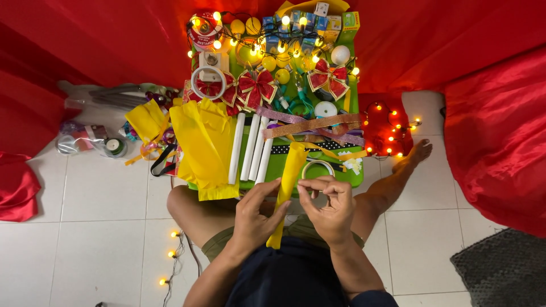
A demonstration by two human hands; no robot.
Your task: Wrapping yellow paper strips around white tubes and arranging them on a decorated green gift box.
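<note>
Left hand [255, 215] grips yellow paper roll [287, 187]; right hand [329, 207] pinches fingertips together just beside roll.

Head view, occlusions and limits. The left hand [254, 219] wraps the lower half of the yellow paper roll [289, 182], hiding that stretch. The right hand [329, 209] pinches something too small to identify, and covers the near edge of the tape ring [317, 166]. The green tray [355, 170] is mostly buried under ribbons and bows. The bag [85, 139] at left holds blurred, unreadable contents. Both forearms and the grey mat [503, 273] are cut off by the lower edge; the red cloth [495, 142] runs past the right edge.
</note>
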